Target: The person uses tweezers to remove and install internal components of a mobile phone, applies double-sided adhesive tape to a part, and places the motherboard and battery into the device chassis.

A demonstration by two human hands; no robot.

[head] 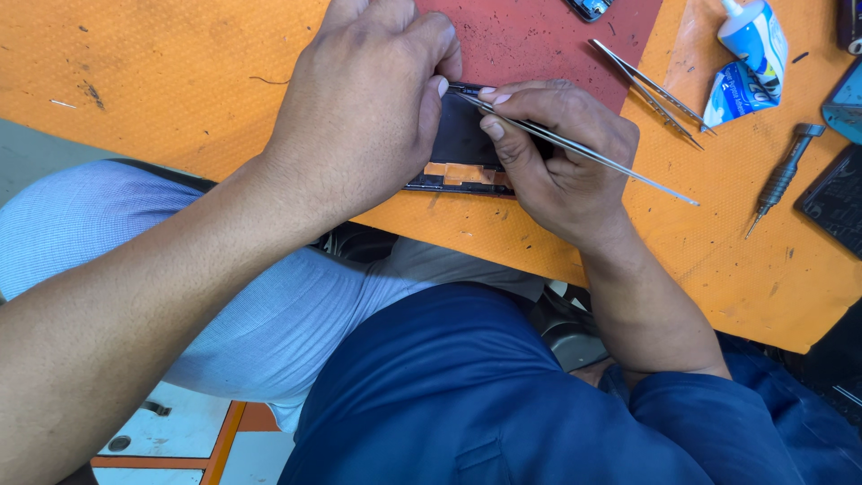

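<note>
Orange mat [180,81]; opened phone [462,148], long axis seemingly away from hands.

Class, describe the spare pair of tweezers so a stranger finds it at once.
Start at the orange mat, then its dark red patch. At the patch's right edge lie the spare tweezers, beside a white glue tube. Unlike the pair in the right hand, nobody holds them.

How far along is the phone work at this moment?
Done: the phone lies opened on the orange mat, its insides exposed. In hand: the left hand steadies it while the right hand works tweezers at its top edge. Left: no cover is on; spare tweezers, glue tube and screwdriver lie aside.
</note>
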